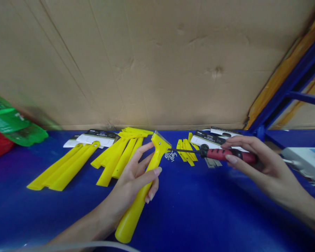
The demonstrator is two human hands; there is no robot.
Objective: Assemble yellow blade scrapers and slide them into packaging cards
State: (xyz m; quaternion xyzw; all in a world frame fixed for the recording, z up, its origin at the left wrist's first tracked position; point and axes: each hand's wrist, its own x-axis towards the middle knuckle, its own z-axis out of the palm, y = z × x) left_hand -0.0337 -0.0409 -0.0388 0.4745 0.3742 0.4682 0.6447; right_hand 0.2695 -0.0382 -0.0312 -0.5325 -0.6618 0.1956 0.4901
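My left hand [139,175] is closed around the handle of a yellow scraper [135,206], its head tilted up and away from me. A blade edge shows along the top of the head, and a screw sits in its face. In my right hand [265,164] is a screwdriver [220,154] with a red and black handle, held level. The screwdriver's tip points left, close beside the scraper head; whether they touch I cannot tell. Just behind that tip lies a small pile of screws [170,156].
Several yellow scraper handles [120,154] lie behind my left hand, and carded yellow scrapers [65,168] lie farther left. Yellow strips [185,150], grey blades [212,162] and printed cards [207,138] are at the back right. A green bottle [15,126] stands left; a white box [307,164] is right.
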